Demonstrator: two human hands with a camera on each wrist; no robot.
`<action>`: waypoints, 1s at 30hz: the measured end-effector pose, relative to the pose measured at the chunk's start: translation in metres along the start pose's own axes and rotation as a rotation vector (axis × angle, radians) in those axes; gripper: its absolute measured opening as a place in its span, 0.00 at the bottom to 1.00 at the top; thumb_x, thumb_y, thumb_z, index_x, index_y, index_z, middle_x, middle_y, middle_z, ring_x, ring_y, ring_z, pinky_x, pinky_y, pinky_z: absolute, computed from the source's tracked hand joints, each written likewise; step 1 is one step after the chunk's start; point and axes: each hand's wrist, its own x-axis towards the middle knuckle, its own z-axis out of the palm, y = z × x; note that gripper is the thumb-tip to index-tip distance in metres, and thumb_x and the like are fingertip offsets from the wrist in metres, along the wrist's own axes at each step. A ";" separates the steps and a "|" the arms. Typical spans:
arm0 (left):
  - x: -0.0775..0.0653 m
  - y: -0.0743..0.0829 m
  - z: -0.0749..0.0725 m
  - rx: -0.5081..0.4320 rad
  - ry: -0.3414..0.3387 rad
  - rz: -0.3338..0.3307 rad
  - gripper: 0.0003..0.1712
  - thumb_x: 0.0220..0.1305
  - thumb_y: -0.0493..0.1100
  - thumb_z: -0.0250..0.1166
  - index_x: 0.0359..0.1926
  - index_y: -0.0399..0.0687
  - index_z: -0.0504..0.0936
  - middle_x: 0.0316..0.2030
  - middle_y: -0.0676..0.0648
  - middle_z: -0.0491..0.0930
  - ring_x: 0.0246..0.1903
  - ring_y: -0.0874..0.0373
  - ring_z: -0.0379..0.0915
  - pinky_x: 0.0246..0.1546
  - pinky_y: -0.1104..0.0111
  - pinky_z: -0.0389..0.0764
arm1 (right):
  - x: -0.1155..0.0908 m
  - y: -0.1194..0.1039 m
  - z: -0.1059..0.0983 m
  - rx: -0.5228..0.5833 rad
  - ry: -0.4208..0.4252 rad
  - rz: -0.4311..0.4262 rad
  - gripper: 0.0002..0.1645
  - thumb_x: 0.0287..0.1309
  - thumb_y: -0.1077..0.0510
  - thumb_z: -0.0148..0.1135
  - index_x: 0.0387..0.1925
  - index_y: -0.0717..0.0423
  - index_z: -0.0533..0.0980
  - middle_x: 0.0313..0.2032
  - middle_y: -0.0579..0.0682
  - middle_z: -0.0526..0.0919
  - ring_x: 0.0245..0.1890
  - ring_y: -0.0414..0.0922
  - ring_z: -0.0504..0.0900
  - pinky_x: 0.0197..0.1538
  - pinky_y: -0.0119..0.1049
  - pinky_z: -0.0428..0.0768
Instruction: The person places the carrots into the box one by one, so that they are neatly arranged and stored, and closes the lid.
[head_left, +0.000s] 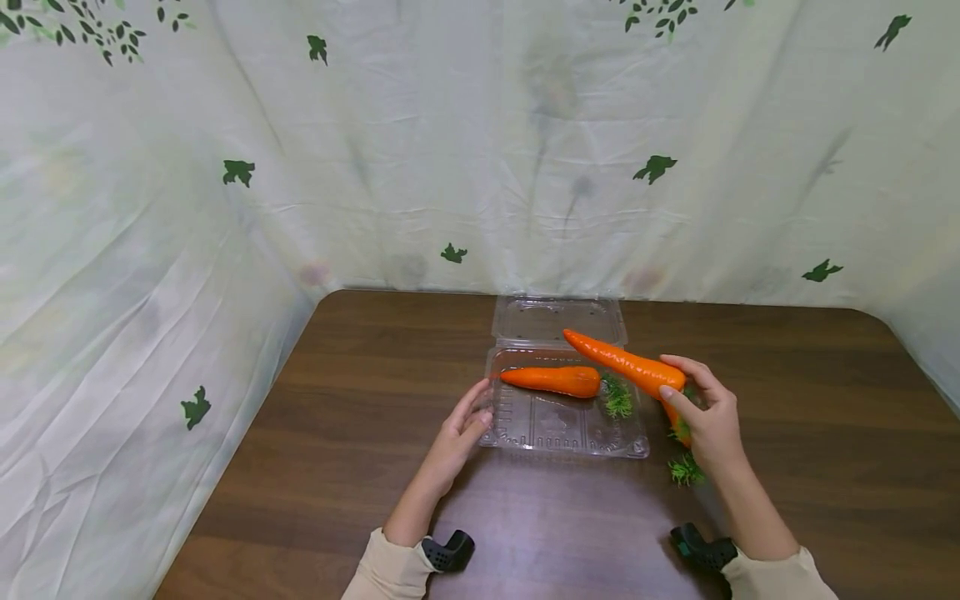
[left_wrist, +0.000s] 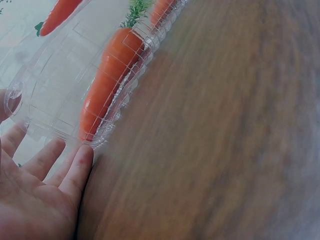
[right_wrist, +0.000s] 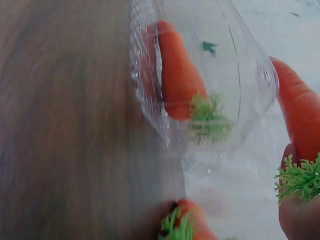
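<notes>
My right hand [head_left: 712, 421] pinches an orange carrot [head_left: 626, 362] near its thick end, with the thin tip pointing left above the clear plastic container [head_left: 517, 433]. Green leaves [right_wrist: 300, 180] of this carrot show by the fingers in the right wrist view. Inside the container lies another carrot [head_left: 551, 380], tip to the left, its leafy top [head_left: 617, 397] at the right. My left hand [head_left: 459, 429] touches the container's left side with extended fingers [left_wrist: 77, 170]; the thumb is at the corner.
The container's hinged lid [head_left: 558, 321] lies back, away from me. Right of the container, partly hidden by my right hand, is more carrot [head_left: 675, 421], with a green tuft [head_left: 686, 469] near it. A brown wooden table [head_left: 360, 392] meets a pale leaf-print curtain [head_left: 405, 167].
</notes>
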 end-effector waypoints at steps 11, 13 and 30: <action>0.000 0.000 0.000 0.009 0.007 -0.005 0.30 0.67 0.36 0.48 0.67 0.41 0.51 0.63 0.34 0.54 0.58 0.38 0.56 0.57 0.52 0.59 | 0.006 0.002 0.023 -0.048 -0.151 -0.027 0.21 0.54 0.69 0.57 0.52 0.67 0.69 0.48 0.55 0.72 0.41 0.42 0.72 0.36 0.26 0.74; 0.000 0.000 0.000 0.010 0.005 -0.004 0.30 0.67 0.35 0.48 0.67 0.41 0.51 0.63 0.33 0.54 0.58 0.38 0.56 0.57 0.52 0.59 | 0.007 0.003 0.027 -0.029 -0.172 -0.029 0.21 0.54 0.69 0.57 0.52 0.67 0.68 0.48 0.52 0.73 0.41 0.41 0.72 0.36 0.26 0.74; 0.000 -0.001 -0.001 0.010 0.015 -0.013 0.29 0.66 0.37 0.49 0.67 0.43 0.52 0.63 0.34 0.55 0.57 0.38 0.58 0.56 0.53 0.60 | 0.014 0.015 0.052 -0.032 -0.245 0.048 0.21 0.55 0.65 0.59 0.50 0.66 0.69 0.47 0.52 0.72 0.44 0.43 0.71 0.39 0.28 0.74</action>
